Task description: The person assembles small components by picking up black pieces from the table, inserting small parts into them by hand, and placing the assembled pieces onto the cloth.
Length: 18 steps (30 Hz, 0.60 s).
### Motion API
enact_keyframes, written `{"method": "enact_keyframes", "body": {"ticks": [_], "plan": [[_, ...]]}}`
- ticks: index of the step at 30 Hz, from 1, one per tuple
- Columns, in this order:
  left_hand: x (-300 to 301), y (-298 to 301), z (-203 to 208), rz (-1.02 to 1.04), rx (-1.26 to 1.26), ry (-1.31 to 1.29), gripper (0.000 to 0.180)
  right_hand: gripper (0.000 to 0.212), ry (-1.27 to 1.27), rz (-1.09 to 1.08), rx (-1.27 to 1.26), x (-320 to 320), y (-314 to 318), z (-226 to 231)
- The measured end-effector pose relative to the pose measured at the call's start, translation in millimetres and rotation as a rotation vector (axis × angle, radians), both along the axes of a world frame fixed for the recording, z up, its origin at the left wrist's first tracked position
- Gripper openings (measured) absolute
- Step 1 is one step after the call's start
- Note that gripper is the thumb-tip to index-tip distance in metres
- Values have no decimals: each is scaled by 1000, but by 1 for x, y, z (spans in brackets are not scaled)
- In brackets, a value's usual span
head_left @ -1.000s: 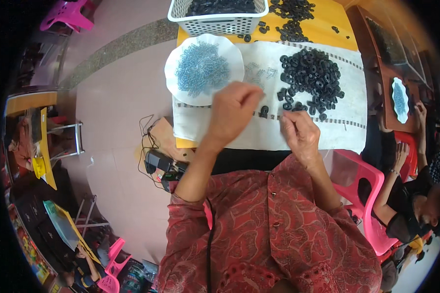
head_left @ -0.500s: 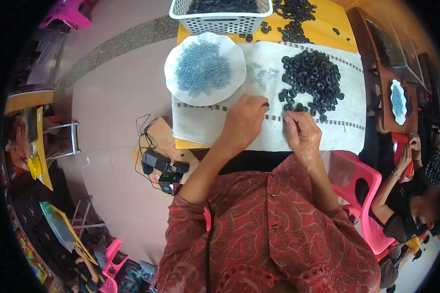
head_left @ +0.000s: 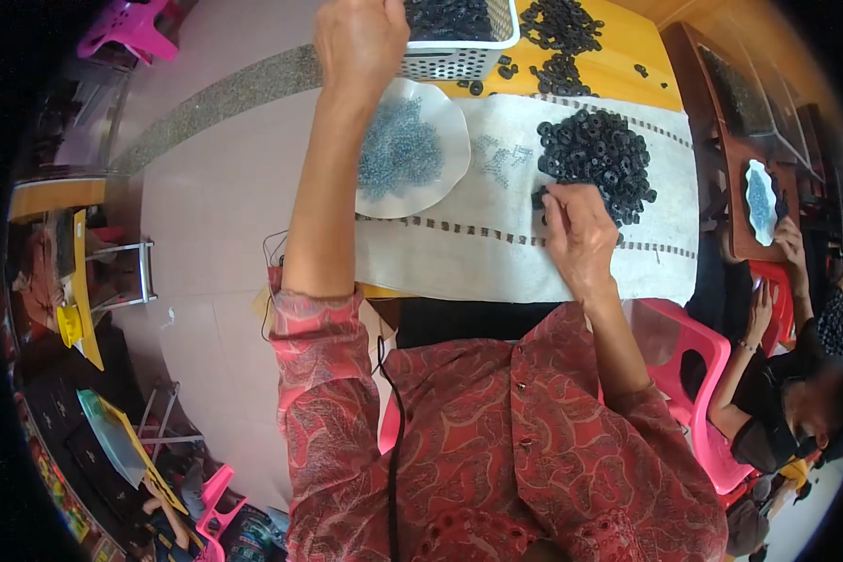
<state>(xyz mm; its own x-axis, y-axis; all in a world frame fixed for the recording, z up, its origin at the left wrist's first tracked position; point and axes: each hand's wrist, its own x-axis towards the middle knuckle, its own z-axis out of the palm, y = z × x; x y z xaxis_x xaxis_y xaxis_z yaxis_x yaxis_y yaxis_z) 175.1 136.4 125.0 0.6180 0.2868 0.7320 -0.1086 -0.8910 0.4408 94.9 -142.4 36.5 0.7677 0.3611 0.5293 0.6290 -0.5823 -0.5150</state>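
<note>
My left hand (head_left: 361, 39) is up by the basket (head_left: 451, 64), in front of its left part. Its fingertips don't show, so I can't tell if it holds anything. My left arm (head_left: 332, 178) crosses over the left part of the plate (head_left: 456, 159). If my arm dips, it could bump the rim and spill the blue bits (head_left: 398, 150). My right hand (head_left: 581, 234) is curled, thumb near finger, at the near side of the black rings (head_left: 598, 150). I can't tell if it has one. If it shoves, rings could slide into the clear bits (head_left: 503, 161) on the cloth (head_left: 440, 267) and get mixed up. If it drags the cloth, the pile could tumble.
</note>
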Motion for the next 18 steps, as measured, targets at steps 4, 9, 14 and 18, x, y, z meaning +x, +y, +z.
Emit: {"method": "enact_keyframes", "body": {"ticks": [4, 9, 14, 18], "plan": [[15, 7, -19, 35, 90, 237, 21, 12, 20, -62, -50, 14, 4, 1], [-11, -1, -49, 17, 137, -83, 19, 13, -5, -80, -111, 31, 16, -4], [-72, -45, -47, -122, -157, 67, 18, 15, 94, -114, -335, 42, 24, 1], [-110, -71, -59, -232, -412, 183, 14, 11, 91, -80, -360, 43, 25, -1]]}}
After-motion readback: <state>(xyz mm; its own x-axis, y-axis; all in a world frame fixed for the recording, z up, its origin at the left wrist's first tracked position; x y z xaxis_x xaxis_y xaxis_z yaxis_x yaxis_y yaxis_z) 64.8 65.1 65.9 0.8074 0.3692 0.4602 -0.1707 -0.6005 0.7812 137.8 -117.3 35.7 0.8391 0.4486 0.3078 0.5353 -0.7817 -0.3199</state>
